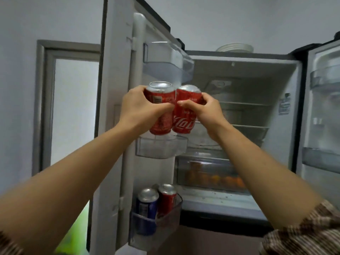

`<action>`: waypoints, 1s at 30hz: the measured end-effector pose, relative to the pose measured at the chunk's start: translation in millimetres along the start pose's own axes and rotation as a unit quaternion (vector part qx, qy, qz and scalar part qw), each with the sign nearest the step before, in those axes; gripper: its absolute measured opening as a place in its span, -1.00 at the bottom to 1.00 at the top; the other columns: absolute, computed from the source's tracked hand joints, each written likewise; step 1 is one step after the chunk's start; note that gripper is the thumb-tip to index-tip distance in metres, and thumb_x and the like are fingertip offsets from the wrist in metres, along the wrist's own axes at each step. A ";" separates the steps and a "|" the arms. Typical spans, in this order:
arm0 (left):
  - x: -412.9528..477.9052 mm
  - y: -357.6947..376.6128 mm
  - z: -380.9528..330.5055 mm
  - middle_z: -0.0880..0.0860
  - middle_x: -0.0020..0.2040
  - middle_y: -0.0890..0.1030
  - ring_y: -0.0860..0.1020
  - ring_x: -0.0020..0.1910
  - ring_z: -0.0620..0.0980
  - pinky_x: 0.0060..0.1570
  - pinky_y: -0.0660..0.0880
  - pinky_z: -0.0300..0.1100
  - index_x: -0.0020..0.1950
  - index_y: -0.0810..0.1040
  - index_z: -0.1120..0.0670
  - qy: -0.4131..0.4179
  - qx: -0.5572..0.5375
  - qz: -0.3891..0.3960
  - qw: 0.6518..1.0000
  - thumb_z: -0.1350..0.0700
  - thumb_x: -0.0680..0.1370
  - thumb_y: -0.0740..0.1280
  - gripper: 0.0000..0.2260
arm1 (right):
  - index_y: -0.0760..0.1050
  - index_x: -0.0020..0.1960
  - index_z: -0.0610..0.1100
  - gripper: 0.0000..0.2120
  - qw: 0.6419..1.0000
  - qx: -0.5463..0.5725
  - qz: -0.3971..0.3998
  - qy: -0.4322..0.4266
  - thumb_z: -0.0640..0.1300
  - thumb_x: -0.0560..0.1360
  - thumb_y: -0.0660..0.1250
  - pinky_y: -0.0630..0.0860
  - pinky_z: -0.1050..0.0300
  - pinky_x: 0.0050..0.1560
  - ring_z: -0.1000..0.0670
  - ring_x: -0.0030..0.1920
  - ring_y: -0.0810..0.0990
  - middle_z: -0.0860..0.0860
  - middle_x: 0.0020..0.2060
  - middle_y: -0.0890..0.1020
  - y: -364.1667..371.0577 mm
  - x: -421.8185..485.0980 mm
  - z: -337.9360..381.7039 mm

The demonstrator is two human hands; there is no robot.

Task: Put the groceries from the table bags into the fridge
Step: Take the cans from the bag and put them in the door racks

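Note:
Two red cola cans are held side by side in front of the open left fridge door. My left hand (139, 105) grips the left red can (161, 100). Beside it, my right hand (204, 109) grips the right red can (184, 116), which tilts slightly. Both cans hover just above the clear middle door bin (160, 148), their bases near its rim. The fridge (239, 85) stands with both doors open.
The lower door bin (156, 223) holds a blue can (146, 205) and a red can (167, 197). An upper door bin (165, 67) sits above the cans. Oranges lie in the crisper drawer (211, 175). Plates (234, 47) rest on the fridge top. A doorway is at left.

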State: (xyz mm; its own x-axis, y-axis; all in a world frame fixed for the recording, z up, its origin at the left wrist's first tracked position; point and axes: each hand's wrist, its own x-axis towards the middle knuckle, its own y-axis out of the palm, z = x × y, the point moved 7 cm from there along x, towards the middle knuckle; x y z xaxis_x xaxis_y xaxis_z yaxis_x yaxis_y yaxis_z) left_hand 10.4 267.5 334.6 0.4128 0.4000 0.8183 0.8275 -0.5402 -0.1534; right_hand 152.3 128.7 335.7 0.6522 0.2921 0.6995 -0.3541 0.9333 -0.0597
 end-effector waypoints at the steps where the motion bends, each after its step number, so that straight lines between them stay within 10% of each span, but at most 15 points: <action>1: 4.5 5.3 3.2 -0.08 -0.17 0.64 0.61 -0.19 -0.20 -0.21 0.54 -0.35 -0.04 0.62 0.02 -0.007 0.021 -0.011 1.000 -0.02 0.27 0.57 -0.67 | 0.54 0.14 -0.19 -0.58 1.000 0.004 0.010 0.004 -0.14 0.33 0.56 0.62 0.20 -0.13 0.02 -0.06 0.68 -0.06 -0.05 0.69 2.5 7.2 -7.7; 11: 7.2 39.2 21.5 0.03 -0.26 0.58 0.54 -0.27 0.00 -0.35 0.40 -0.20 -0.23 0.49 0.09 -0.030 0.294 -0.009 0.955 -0.08 0.33 0.50 -0.71 | 0.58 0.08 -0.25 -0.74 0.989 0.008 0.121 0.079 -0.17 0.43 0.46 0.51 0.39 -0.38 0.09 -0.23 0.64 -0.09 -0.13 0.68 36.9 42.8 -86.0; 16: 0.7 48.5 41.0 0.10 0.06 0.61 0.59 0.01 0.07 -0.03 0.55 -0.06 0.28 0.39 0.12 -0.051 0.275 0.011 0.960 -0.07 0.39 0.50 -0.43 | 0.62 0.02 -0.20 -0.72 0.982 -0.009 0.168 0.081 -0.13 0.35 0.52 0.56 0.24 -0.24 0.01 -0.17 0.70 -0.05 -0.18 0.71 42.3 47.7 -101.8; 30: -1.2 52.4 48.1 0.20 0.07 0.61 0.55 0.06 0.23 -0.11 0.43 -0.01 0.41 0.26 0.19 -0.025 0.406 0.021 0.913 -0.10 0.50 0.38 -0.38 | 0.51 0.11 -0.09 -0.67 0.975 -0.005 0.219 0.045 -0.13 0.39 0.51 0.54 0.36 -0.28 0.13 -0.16 0.65 0.01 -0.08 0.66 40.3 36.3 -96.9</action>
State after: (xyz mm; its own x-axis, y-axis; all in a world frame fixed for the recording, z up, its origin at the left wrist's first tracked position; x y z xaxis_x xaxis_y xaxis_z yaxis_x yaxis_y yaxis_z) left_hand 71.5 274.3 299.0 0.4508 0.4357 0.7790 0.8117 0.1630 -0.5609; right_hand 226.6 197.2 289.6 0.4964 0.6796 0.5401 -0.6052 0.7170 -0.3460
